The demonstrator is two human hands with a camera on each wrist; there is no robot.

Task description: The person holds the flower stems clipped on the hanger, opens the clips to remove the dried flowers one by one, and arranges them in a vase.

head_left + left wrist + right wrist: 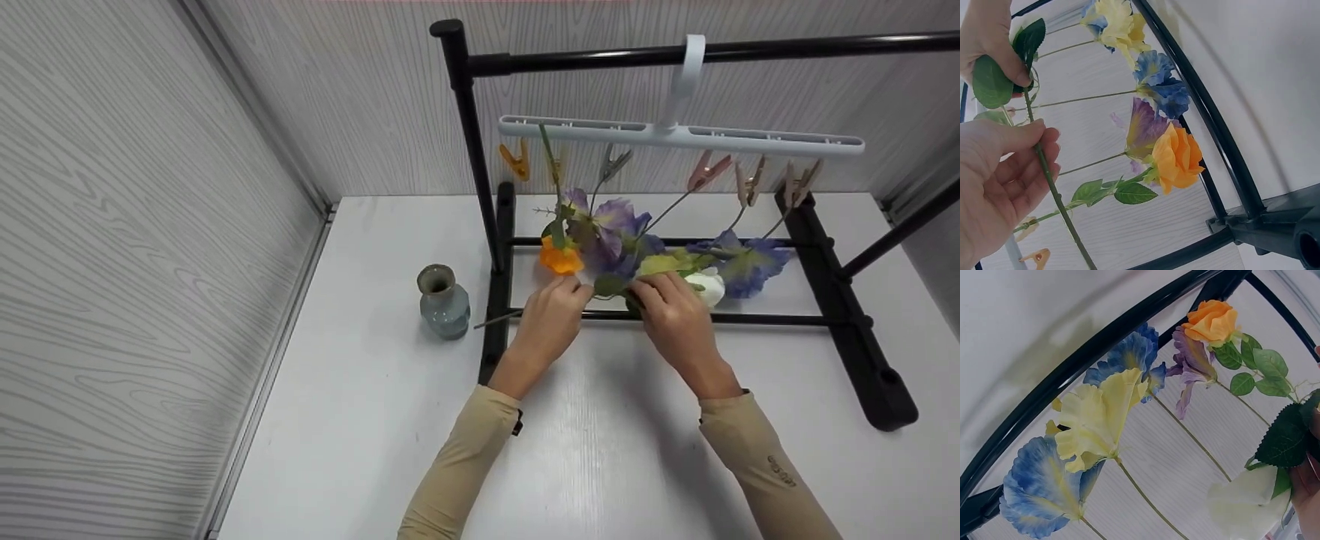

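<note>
White flower (708,288) has its stem (1059,197) in the pinching grip of left hand (551,313) and right hand (679,318).

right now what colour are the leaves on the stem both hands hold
Dark green; the leaves show best in the left wrist view.

I'm holding both arms out over the table (360,420) toward its back edge, the left arm (459,465) slanting inward and the right arm (765,450) mirroring it, tan sleeves (739,424) covering them up to the bare wrists (716,381). My left hand (551,311) is pinching between thumb and index finger, its other fingers curling loosely alongside. My right hand (679,315) is hovering near it, thumb and fingertips pinching too, and on the head camera I'm seeing the backs of both hands
</note>
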